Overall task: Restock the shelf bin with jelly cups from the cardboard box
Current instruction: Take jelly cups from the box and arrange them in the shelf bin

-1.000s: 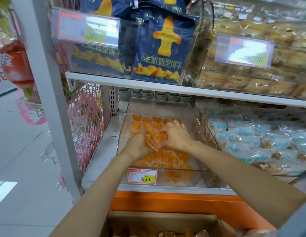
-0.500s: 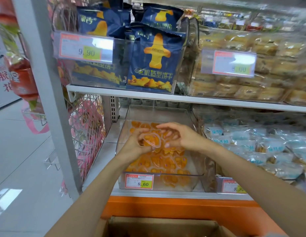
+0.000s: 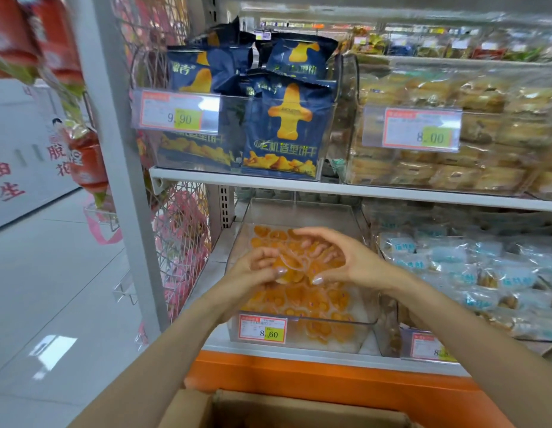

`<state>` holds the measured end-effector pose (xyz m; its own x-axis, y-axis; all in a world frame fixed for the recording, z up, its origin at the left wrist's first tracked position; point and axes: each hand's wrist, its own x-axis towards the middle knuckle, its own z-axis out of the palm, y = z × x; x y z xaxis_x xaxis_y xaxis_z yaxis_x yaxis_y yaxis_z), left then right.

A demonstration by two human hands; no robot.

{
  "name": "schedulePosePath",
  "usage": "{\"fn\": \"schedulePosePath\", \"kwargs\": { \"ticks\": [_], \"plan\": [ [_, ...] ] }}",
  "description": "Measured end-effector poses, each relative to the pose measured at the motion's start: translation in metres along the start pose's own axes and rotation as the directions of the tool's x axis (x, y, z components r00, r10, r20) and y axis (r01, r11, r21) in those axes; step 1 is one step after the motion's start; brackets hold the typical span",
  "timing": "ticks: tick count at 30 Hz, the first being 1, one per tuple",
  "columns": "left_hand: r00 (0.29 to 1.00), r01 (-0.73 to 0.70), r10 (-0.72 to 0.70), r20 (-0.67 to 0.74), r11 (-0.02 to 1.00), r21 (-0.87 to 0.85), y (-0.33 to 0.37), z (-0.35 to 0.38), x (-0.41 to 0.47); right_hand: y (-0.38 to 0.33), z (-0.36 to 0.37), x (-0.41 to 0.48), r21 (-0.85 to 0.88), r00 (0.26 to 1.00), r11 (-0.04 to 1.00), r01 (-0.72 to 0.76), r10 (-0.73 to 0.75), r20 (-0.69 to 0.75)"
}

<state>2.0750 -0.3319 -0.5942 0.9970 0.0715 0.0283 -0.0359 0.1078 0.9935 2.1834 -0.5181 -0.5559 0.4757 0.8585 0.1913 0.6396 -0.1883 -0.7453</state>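
Orange jelly cups (image 3: 302,301), too many to count, fill one clear shelf bin (image 3: 299,214). Above it, the left hand (image 3: 253,270) pinches one single cup (image 3: 291,267). At its 3 o'clock the right hand (image 3: 352,261) curves round it, contact unclear. One cardboard box (image 3: 188,409) sits at 6 o'clock.

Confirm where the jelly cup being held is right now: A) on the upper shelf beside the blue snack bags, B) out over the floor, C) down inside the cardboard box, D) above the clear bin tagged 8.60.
D: the left hand pinches the jelly cup above the clear bin, whose price tag reads 8.60; the cardboard box sits well below.
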Motion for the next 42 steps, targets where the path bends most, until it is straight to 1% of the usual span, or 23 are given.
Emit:
{"fn": "schedulePosePath", "kwargs": {
  "ticks": [2,4,6,8,11,13,16,17,18,19,20,21,22,23,24,27,28,29,33,36,38,42],
  "plan": [
    [0.998,0.036,-0.030,0.062,0.994,-0.103,0.001,-0.001,-0.001,-0.003,-0.002,-0.002,-0.025,0.997,0.997,0.072,-0.072,0.006],
    [0.993,0.086,-0.068,0.094,0.976,-0.199,0.003,0.002,-0.001,-0.007,-0.002,-0.002,-0.129,0.991,0.983,0.133,-0.129,0.037],
    [0.989,0.124,-0.100,0.105,0.960,-0.252,0.005,0.007,-0.001,-0.009,-0.001,-0.001,-0.232,0.987,0.960,0.156,-0.143,0.072],
    [0.987,0.145,-0.121,0.107,0.955,-0.258,0.005,0.011,0.000,-0.009,0.003,0.001,-0.306,0.988,0.940,0.154,-0.137,0.074],
    [0.984,0.168,-0.145,0.103,0.948,-0.272,0.004,0.013,0.000,-0.007,0.007,0.002,-0.405,0.987,0.900,0.159,-0.157,0.040],
    [0.981,0.187,-0.163,0.105,0.941,-0.282,0.003,0.013,0.001,-0.007,0.009,0.002,-0.434,0.984,0.885,0.169,-0.173,0.032],
    [0.976,0.215,-0.197,0.095,0.943,-0.252,0.004,0.011,0.001,-0.007,0.011,0.004,-0.449,0.981,0.873,0.191,-0.187,0.054],
    [0.974,0.225,-0.213,0.081,0.954,-0.200,0.005,0.011,0.001,-0.007,0.011,0.005,-0.471,0.982,0.862,0.185,-0.182,0.052],
    [0.975,0.221,-0.218,0.044,0.971,-0.091,0.008,0.012,0.000,-0.006,0.010,0.007,-0.499,0.986,0.852,0.160,-0.162,0.040],
    [0.981,0.196,-0.195,-0.025,0.977,0.085,0.011,0.012,-0.002,-0.004,0.008,0.010,-0.525,0.991,0.843,0.119,-0.130,0.016],
    [0.987,0.148,-0.118,-0.113,0.937,0.315,0.012,0.010,-0.003,-0.001,0.006,0.014,-0.537,0.995,0.841,0.069,-0.094,-0.020],
    [0.984,0.085,0.016,-0.177,0.834,0.546,0.014,0.006,-0.005,0.000,0.004,0.018,-0.536,0.996,0.844,0.019,-0.062,-0.063],
    [0.971,0.027,0.151,-0.184,0.699,0.715,0.015,0.002,-0.007,0.003,0.003,0.024,-0.526,0.994,0.850,-0.030,-0.030,-0.105],
    [0.958,-0.013,0.241,-0.158,0.582,0.813,0.017,-0.003,-0.009,0.005,0.004,0.030,-0.517,0.991,0.852,-0.075,0.007,-0.133],
    [0.947,-0.047,0.297,-0.120,0.500,0.865,0.018,-0.007,-0.012,0.007,0.007,0.036,-0.514,0.989,0.850,-0.113,0.045,-0.144],
    [0.899,-0.142,0.438,-0.002,0.296,0.945,0.018,-0.021,-0.018,0.017,0.028,0.057,-0.533,0.988,0.833,-0.146,0.096,-0.121],
    [0.881,-0.161,0.472,0.029,0.241,0.957,0.017,-0.026,-0.019,0.022,0.037,0.064,-0.549,0.987,0.821,-0.157,0.113,-0.113],
    [0.870,-0.169,0.490,0.047,0.208,0.963,0.016,-0.030,-0.019,0.026,0.044,0.071,-0.580,0.985,0.796,-0.175,0.139,-0.106],
    [0.867,-0.184,0.494,0.072,0.182,0.966,0.013,-0.037,-0.019,0.042,0.063,0.086,-0.694,0.957,0.666,-0.275,0.263,-0.127],
    [0.853,-0.198,0.515,0.082,0.175,0.964,0.014,-0.037,-0.017,0.050,0.067,0.090,-0.742,0.937,0.588,-0.320,0.310,-0.158],
    [0.851,-0.198,0.520,0.075,0.185,0.963,0.014,-0.037,-0.016,0.054,0.067,0.092,-0.753,0.928,0.563,-0.341,0.332,-0.172],
    [0.862,-0.185,0.503,0.058,0.208,0.960,0.014,-0.034,-0.016,0.054,0.068,0.094,-0.761,0.919,0.549,-0.346,0.360,-0.159]
  ]
}}
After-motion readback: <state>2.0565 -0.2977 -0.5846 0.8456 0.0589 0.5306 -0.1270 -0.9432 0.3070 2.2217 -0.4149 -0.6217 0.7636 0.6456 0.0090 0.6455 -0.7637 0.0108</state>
